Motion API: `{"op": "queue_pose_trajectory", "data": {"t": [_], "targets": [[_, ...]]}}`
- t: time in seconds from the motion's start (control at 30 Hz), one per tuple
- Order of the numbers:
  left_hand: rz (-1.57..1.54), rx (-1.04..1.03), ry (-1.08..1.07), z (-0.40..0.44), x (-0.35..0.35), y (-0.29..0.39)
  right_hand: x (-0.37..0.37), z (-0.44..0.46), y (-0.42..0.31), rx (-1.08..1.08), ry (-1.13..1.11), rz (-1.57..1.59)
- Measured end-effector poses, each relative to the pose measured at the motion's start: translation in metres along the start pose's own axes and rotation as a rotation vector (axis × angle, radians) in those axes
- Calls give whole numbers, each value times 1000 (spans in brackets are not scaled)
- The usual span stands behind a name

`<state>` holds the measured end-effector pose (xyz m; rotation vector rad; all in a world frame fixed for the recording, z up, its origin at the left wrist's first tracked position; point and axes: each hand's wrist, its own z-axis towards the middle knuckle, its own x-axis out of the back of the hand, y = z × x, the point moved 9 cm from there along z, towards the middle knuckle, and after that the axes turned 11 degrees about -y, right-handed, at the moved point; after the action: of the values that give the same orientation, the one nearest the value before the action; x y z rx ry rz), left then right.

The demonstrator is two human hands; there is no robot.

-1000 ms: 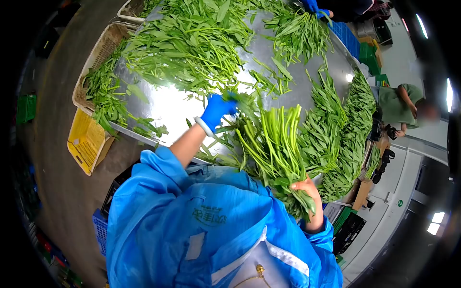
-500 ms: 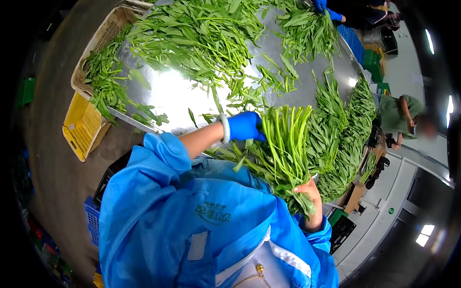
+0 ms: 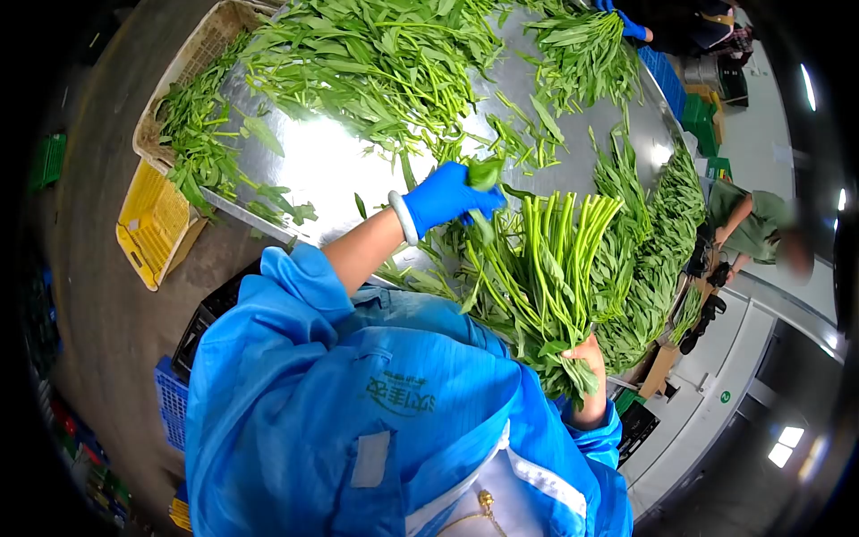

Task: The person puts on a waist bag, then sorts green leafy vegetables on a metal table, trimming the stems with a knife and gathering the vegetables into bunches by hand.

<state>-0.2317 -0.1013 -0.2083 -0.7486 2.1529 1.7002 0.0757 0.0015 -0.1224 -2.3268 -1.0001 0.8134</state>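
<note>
My right hand, bare, is wrapped round the leafy part of a bunch of water spinach, holding it in front of my blue jacket. The pale green cut stems point up and away from me. My left hand, in a blue glove with a light bangle at the wrist, is closed on a loose leaf, just left of the stem ends. Its fingertips are partly hidden by leaf. Beneath both hands is a metal table bearing more greens.
A large heap of greens covers the far side, and stacked bunches lie at the right. A beige crate and a yellow crate stand at the left. A co-worker's gloved hand holds greens at the far right. Another person is at the right.
My left hand has drawn away from the stems, up and to the left, and a leaf now shows in its fingers. The bunch in my right hand has shifted slightly right.
</note>
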Motion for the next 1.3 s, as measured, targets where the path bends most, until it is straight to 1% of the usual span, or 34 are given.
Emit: {"op": "queue_pose_trajectory", "data": {"t": [0.03, 0.1, 0.13, 0.17, 0.27, 0.3, 0.33, 0.4, 0.43, 0.47, 0.53, 0.57, 0.6, 0.63, 0.67, 0.7, 0.77, 0.8, 0.83, 0.87, 0.9, 0.97, 1.0, 1.03, 1.1, 1.17, 1.2, 1.3], "targets": [[155, -18, -92, -8, -21, 20, -3, 1, -1, -31, -19, -21], [450, 172, -341, -3, -57, 5, -8, 4, -3, -92, -59, -64], [537, 93, -437, 3, -73, -5, -13, 3, -9, -133, -57, -122], [624, 13, -535, 11, -87, -30, -17, 5, -14, -144, -76, -161], [520, -237, -316, -3, -70, -8, -26, 12, -27, -165, -194, -446], [473, -215, -215, 1, -53, -7, -27, 13, -33, -196, -191, -539], [424, -192, -114, 7, -33, -7, -26, 13, -43, -151, -186, -746], [877, -148, -215, 48, 2, -17, -32, 7, -64, -75, -119, -966], [212, -80, -128, 38, 18, -34, -33, 5, -71, -24, -91, -1066], [-460, -118, 31, 25, 34, -50, -37, 4, -74, -41, -74, -1142], [-103, -335, -129, 13, -1, -12, -50, 4, -80, -82, -40, -1296], [-411, -115, -170, 19, -15, -43, -58, 8, -80, -90, 1, -1377], [-731, 109, -134, 20, -29, -73, -74, 13, -82, -35, -1, -1498], [-831, 27, -240, 11, -52, -54, -87, 17, -83, 21, -1, -1617], [-816, -9, -193, 14, -44, -53, -100, 17, -84, 162, -15, -1767], [-803, -44, -145, 18, -34, -56, -102, 16, -85, 167, 7, -1793], [-1115, -242, -51, 30, 26, -80, -108, 9, -90, 171, 49, -1844], [-903, -274, 162, 16, 61, -75, -110, 3, -92, 197, 82, -1900], [-923, -396, -10, 3, 77, -43, -111, -1, -93, 225, 117, -1955], [-837, -391, 105, -9, 96, -33, -112, -5, -94, 260, 158, -2011], [-759, -332, 182, -18, 103, -33, -113, -8, -96, 293, 198, -2066], [-519, -64, 214, -33, 84, -38, -117, -11, -98, 353, 239, -2109], [-515, -12, 301, -39, 49, -21, -121, -11, -98, 371, 250, -2132], [-531, 44, 159, -37, 25, -34, -125, -10, -98, 388, 258, -2155], [-112, 127, -76, -38, -18, -30, -132, -7, -95, 453, 271, -2216], [-450, 61, 16, -37, -22, -34, -137, -7, -94, 521, 271, -2268], [-506, -136, 180, -40, -7, -15, -136, -11, -93, 603, 296, -2265], [-466, -296, 462, -49, 93, -20, -142, -27, -98, 593, 321, -2288]]}}
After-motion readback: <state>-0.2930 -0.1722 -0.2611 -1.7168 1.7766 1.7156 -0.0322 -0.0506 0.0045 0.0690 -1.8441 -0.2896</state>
